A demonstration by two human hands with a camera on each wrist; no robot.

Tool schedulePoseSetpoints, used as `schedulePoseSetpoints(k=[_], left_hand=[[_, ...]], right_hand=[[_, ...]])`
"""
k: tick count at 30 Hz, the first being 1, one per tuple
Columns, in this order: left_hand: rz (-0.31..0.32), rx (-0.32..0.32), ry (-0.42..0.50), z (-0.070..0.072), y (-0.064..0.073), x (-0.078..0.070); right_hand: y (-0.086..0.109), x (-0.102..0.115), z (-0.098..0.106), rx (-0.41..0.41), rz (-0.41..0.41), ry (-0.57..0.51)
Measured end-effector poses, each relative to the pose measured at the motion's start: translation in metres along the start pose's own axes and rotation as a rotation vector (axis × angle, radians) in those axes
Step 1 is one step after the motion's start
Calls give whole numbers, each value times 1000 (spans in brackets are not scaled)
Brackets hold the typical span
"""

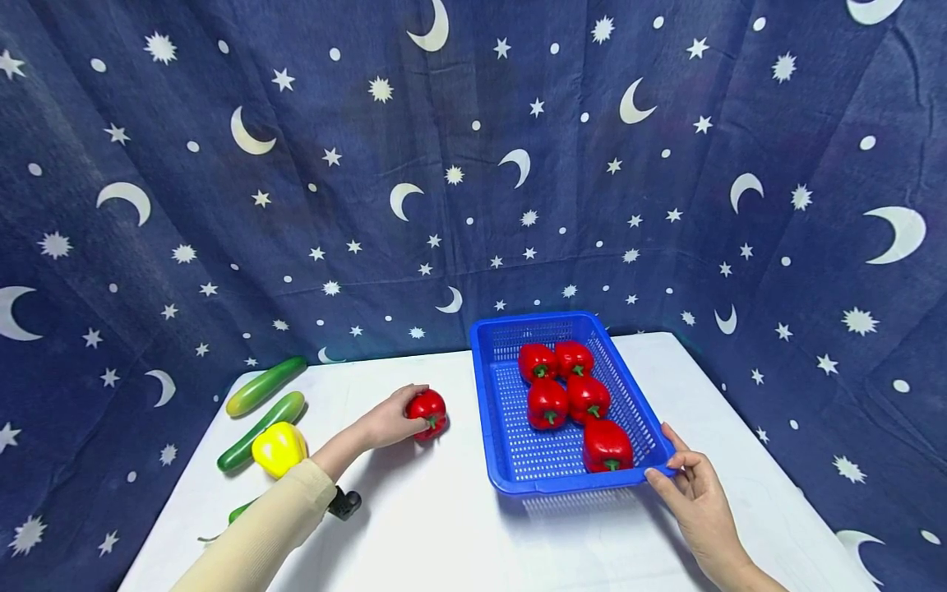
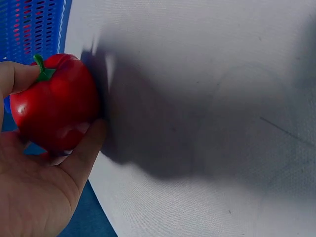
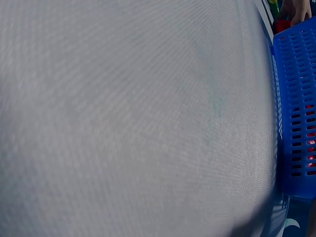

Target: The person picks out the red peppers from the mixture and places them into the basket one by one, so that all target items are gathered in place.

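My left hand (image 1: 397,419) grips a red bell pepper (image 1: 429,411) with a green stem, left of the blue basket (image 1: 482,411). In the left wrist view the thumb lies by the stem of that pepper (image 2: 59,106) and the fingers wrap its other side. My right hand (image 1: 695,501) holds the near right corner of the basket, thumb on the rim and fingers along the outer side. Several red bell peppers (image 1: 547,403) lie inside the basket, mostly toward its right side. From the right wrist, the perforated basket wall (image 3: 298,113) shows at the right edge.
A yellow bell pepper (image 1: 279,449) and two green cucumber-like vegetables (image 1: 266,386) lie on the left of the white table (image 1: 436,526). Another green vegetable (image 1: 240,511) is partly hidden by the left sleeve. A dark blue curtain (image 1: 459,205) with moons and stars hangs behind.
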State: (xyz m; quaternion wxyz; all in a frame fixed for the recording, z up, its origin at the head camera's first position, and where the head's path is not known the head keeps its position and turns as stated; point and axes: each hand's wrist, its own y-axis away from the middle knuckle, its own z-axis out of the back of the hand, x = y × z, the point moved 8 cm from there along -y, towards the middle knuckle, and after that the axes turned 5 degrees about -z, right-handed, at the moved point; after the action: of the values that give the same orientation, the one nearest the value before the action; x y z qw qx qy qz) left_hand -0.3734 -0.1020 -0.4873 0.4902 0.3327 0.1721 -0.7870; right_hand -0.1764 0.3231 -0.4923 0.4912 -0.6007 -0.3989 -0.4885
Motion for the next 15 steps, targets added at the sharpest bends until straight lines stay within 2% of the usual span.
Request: schedulePoseSetpoints(k=[7, 15], left_hand=[[-7, -18, -5, 2, 0, 0], [-46, -17, -4, 2, -1, -1]], right_hand=[[0, -1, 1, -6, -2, -13], [0, -1, 1, -7, -1, -13]])
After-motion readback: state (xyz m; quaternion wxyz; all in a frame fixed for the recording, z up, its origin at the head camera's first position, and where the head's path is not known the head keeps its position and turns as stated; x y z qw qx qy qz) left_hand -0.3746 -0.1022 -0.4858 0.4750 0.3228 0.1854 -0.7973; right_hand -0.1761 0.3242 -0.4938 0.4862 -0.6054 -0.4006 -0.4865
